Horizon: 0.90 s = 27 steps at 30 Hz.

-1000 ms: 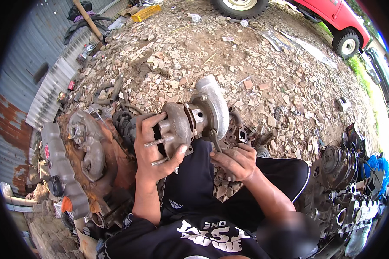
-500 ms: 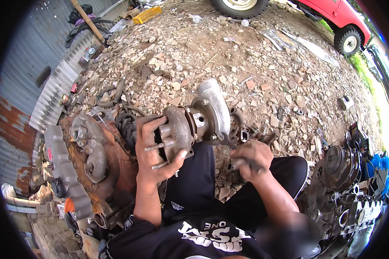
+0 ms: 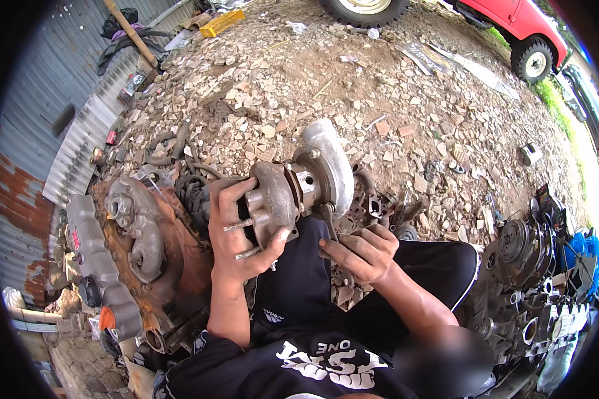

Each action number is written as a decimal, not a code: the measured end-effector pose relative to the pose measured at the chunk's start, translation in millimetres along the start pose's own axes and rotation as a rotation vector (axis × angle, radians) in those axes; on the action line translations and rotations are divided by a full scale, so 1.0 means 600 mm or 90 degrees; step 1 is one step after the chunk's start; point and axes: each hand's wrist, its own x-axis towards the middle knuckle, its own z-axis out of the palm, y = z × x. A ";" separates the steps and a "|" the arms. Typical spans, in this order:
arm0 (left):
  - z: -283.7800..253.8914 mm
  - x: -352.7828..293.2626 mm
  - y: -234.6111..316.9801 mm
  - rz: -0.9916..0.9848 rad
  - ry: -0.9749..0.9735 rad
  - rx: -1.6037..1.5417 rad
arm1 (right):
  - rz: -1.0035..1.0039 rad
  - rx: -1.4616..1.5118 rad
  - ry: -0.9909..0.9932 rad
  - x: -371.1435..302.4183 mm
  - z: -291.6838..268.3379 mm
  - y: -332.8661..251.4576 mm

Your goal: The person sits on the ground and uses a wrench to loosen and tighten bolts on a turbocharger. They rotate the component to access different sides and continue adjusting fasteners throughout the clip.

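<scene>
A grey metal turbocharger [image 3: 340, 174] is held up in front of my knees. Its smooth, snail-shaped housing faces right, and the rougher, darker housing with protruding studs is on the left. My left hand [image 3: 236, 243] is wrapped round the darker side, thumb underneath and fingers behind. In my right hand [image 3: 367, 254] is a wrench [image 3: 332, 227], its upper end at a bolt on the lower edge of the smooth housing. The wrench points downward, partly hidden by my fingers. Whether its jaw is fully seated cannot be told.
A rusty engine block [image 3: 183, 246] with a grey valve cover [image 3: 100, 256] stands at left. Metal engine parts [image 3: 519, 312] are heaped at right, near a blue plastic bag [image 3: 586, 256]. Broken tile litters the ground ahead. A red vehicle [image 3: 499, 18] is parked at the far right.
My right hand has moved left and slightly down, swinging the wrench's handle from rightward to nearly straight down. The turbocharger and my left hand have barely moved.
</scene>
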 end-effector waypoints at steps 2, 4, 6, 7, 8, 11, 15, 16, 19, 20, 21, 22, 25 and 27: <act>0.000 -0.001 0.001 -0.003 0.002 -0.002 | 0.011 -0.020 0.003 0.004 0.004 -0.006; 0.001 -0.001 0.001 -0.012 0.000 -0.004 | 0.024 -0.020 -0.015 0.002 0.003 -0.004; -0.001 -0.002 -0.003 -0.005 -0.005 0.002 | 0.053 -0.021 -0.032 -0.002 0.001 0.001; -0.002 -0.002 -0.005 -0.001 -0.008 0.004 | 0.078 0.018 -0.037 -0.005 -0.002 0.006; -0.003 -0.004 -0.006 -0.006 -0.008 -0.003 | 0.070 0.039 -0.015 -0.004 -0.003 0.007; -0.006 -0.003 -0.004 -0.002 -0.011 -0.006 | 0.037 0.103 0.033 0.007 -0.007 0.014; -0.006 -0.003 -0.006 0.014 -0.018 0.045 | -0.006 0.062 0.014 0.002 -0.020 0.023; -0.007 -0.003 -0.005 0.004 -0.017 0.043 | 0.005 0.069 0.020 -0.002 -0.019 0.023; -0.005 -0.004 -0.007 -0.019 -0.011 0.009 | 0.029 0.104 0.032 -0.009 -0.010 0.019; -0.004 -0.005 -0.008 -0.032 -0.009 -0.007 | 0.029 0.109 0.038 -0.013 -0.005 0.015; -0.003 -0.005 -0.008 -0.045 -0.006 -0.023 | 0.029 0.114 0.043 -0.017 -0.001 0.012; -0.002 -0.006 -0.008 -0.059 -0.003 -0.037 | 0.029 0.120 0.049 -0.020 0.002 0.009; -0.003 -0.011 -0.008 -0.095 -0.003 -0.055 | 0.022 0.082 0.037 -0.023 -0.003 0.011; -0.002 -0.012 -0.013 -0.072 0.000 -0.046 | 0.014 0.056 0.015 -0.019 -0.015 0.013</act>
